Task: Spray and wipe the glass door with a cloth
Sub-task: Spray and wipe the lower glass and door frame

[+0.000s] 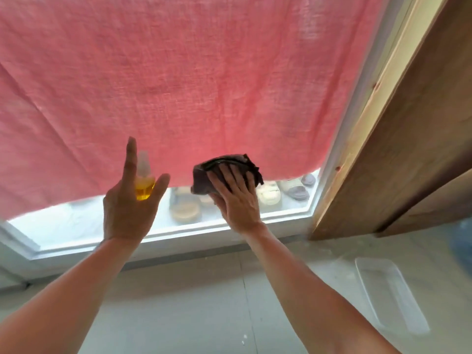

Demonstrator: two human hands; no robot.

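Note:
The glass door (76, 223) has a white frame, and a pink cloth sheet (178, 85) hangs behind most of the pane. My left hand (127, 213) holds a small clear spray bottle (144, 185) of yellow liquid up in front of the glass, index finger raised straight beside the nozzle and thumb out to the right. My right hand (236, 200) presses a crumpled dark cloth (204, 180) flat against the lower part of the pane with spread fingers.
Several pale slippers (185, 210) lie on the floor beyond the glass. A wooden panel (408, 149) stands against the door frame on the right. A clear plastic tray (388, 295) lies on the grey floor at lower right, and a blue object (462, 241) shows at the right edge.

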